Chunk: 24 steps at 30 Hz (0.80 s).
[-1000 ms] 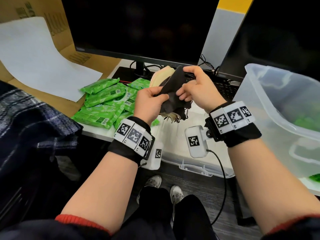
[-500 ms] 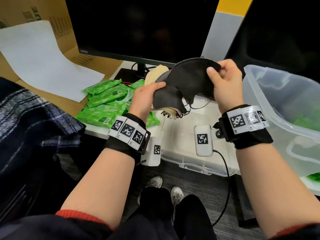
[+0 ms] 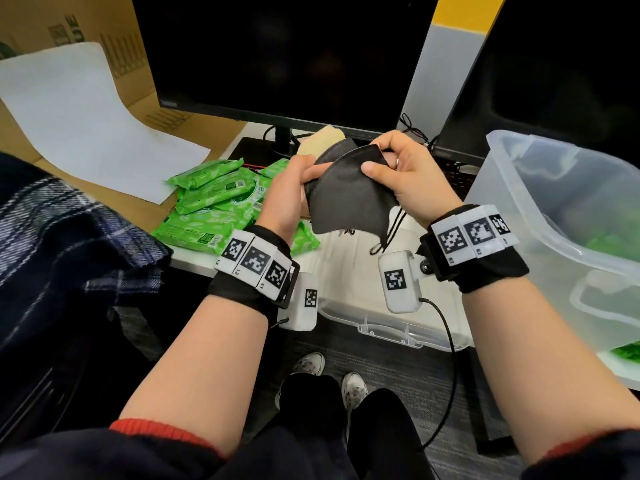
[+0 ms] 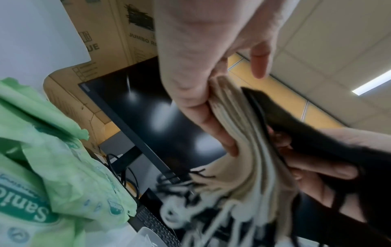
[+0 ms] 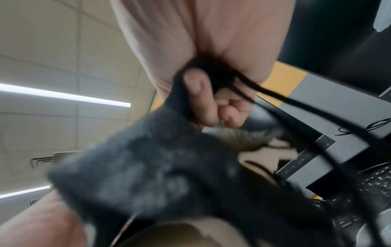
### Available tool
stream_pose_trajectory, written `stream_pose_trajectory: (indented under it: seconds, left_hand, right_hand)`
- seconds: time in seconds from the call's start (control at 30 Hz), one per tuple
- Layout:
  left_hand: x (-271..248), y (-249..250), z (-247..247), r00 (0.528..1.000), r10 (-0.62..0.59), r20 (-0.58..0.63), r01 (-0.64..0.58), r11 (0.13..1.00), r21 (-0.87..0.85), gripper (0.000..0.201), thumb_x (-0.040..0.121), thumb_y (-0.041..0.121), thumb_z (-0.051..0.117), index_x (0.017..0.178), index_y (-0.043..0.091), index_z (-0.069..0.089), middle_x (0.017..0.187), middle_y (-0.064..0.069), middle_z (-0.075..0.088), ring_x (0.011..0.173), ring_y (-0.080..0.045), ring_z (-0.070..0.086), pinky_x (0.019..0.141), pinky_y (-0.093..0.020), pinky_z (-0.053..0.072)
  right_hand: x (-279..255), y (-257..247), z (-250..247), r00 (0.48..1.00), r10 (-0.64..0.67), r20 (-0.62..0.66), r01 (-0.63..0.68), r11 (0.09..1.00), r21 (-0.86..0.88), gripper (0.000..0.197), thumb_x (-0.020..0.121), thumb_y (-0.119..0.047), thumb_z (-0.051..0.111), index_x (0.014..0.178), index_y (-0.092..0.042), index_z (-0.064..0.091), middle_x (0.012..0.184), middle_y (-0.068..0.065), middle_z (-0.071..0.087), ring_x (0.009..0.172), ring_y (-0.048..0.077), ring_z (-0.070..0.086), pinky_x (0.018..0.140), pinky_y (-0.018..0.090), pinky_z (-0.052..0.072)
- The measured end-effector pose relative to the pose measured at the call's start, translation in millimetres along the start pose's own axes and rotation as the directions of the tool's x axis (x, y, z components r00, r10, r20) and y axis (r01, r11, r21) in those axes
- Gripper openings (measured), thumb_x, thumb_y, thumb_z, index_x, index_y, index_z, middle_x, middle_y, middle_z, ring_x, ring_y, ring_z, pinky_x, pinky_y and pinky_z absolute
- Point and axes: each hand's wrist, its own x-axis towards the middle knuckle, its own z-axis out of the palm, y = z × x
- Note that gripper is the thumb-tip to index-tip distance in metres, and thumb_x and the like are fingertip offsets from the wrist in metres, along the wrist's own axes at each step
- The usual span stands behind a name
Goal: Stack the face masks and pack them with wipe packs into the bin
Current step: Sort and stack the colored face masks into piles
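Pinching a soft, curved black mask, both hands grasp it over beige masks.

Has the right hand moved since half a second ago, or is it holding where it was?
Yes. The right hand has come back left, away from the bin, and now pinches the black mask close to the left hand.

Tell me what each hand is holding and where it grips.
Right hand pinches the black mask at its upper edge. Left hand grips the stack of beige masks at one end, thumb on the black mask.
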Motion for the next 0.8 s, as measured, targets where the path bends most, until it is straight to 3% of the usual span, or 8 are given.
stream_pose_trajectory:
  seconds: [0.07,0.17,0.27,0.37,0.47,0.63,0.73,0.8]
  left_hand:
    - [-1,-1,0,0.999,0.014,0.031,-0.014,1.0,-0.023,0.028,0.085,0.031,0.05,0.073,0.02,0.073,0.08,0.003,0.07,0.073,-0.009,0.062,0.069,-0.026,0.046]
    - [-2,-3,2,0.993,0.067,0.092,-0.067,0.998,-0.001,0.015,0.084,0.007,0.059,0.076,0.013,0.07,0.07,0.004,0.07,0.069,-0.009,0.064,0.067,-0.023,0.051]
    - [-3,-7,4,0.984,0.108,0.144,-0.11,0.994,0.007,0.02,0.08,-0.009,0.059,0.088,0.007,0.068,0.073,0.005,0.072,0.071,-0.009,0.066,0.068,-0.021,0.055]
    - [-3,-9,4,0.983,0.113,0.141,-0.116,0.993,0.007,0.026,0.078,-0.012,0.059,0.095,0.005,0.067,0.077,0.004,0.072,0.075,-0.011,0.067,0.074,-0.023,0.055]
    - [-3,-8,6,0.983,0.123,0.133,-0.125,0.992,0.01,0.038,0.078,-0.016,0.056,0.109,0.005,0.062,0.076,0.007,0.071,0.073,-0.006,0.066,0.07,-0.019,0.054]
    - [-3,-5,4,0.974,0.205,0.096,-0.21,0.977,0.044,0.064,0.075,-0.023,0.054,0.129,0.012,0.049,0.116,-0.003,0.059,0.095,0.002,0.06,0.081,-0.016,0.051]
    - [-3,-5,4,0.967,0.248,0.064,-0.252,0.965,0.067,0.068,0.075,-0.024,0.053,0.132,0.014,0.047,0.123,0.005,0.05,0.093,0.015,0.057,0.079,-0.015,0.051]
    - [-1,-5,4,0.967,0.25,0.043,-0.253,0.963,0.092,0.064,0.075,-0.022,0.054,0.129,0.012,0.051,0.12,0.002,0.055,0.097,0.006,0.059,0.085,-0.023,0.053]
  right_hand:
    - [2,1,0,1.0,0.015,-0.019,-0.015,1.0,-0.011,0.024,0.087,0.001,0.057,0.091,-0.021,0.049,0.073,0.007,0.062,0.065,0.017,0.059,0.063,0.028,0.049]
    - [5,2,0,0.998,0.027,-0.064,-0.029,0.999,-0.039,0.03,0.087,0.0,0.058,0.097,-0.025,0.044,0.075,0.013,0.06,0.07,0.026,0.058,0.063,0.033,0.05]
    - [7,3,0,0.994,0.027,-0.106,-0.033,0.998,-0.061,0.03,0.087,-0.002,0.059,0.105,-0.019,0.043,0.073,0.006,0.063,0.068,0.017,0.061,0.064,0.031,0.051]
    - [8,7,-1,0.985,0.034,-0.17,-0.049,0.995,-0.087,0.033,0.086,-0.004,0.061,0.112,-0.013,0.044,0.06,-0.009,0.063,0.059,0.003,0.06,0.061,0.022,0.049]
    - [10,10,-1,0.975,0.042,-0.216,-0.079,0.983,-0.166,0.034,0.083,-0.013,0.066,0.113,-0.012,0.05,0.066,-0.007,0.057,0.061,0.002,0.056,0.066,0.026,0.047]
    - [11,13,-2,0.974,0.053,-0.22,-0.122,0.942,-0.312,0.019,0.07,-0.036,0.074,0.084,-0.026,0.067,0.093,0.005,0.066,0.086,0.02,0.062,0.086,0.043,0.052]
    - [7,9,-3,0.959,-0.003,-0.283,-0.081,0.955,-0.284,0.015,0.067,-0.025,0.077,0.064,-0.028,0.063,0.073,-0.001,0.066,0.073,0.02,0.064,0.079,0.043,0.054]
    - [6,9,-5,0.963,-0.03,-0.268,-0.044,0.964,-0.263,0.024,0.068,-0.018,0.078,0.06,-0.027,0.058,0.064,-0.004,0.059,0.064,0.013,0.057,0.07,0.036,0.051]
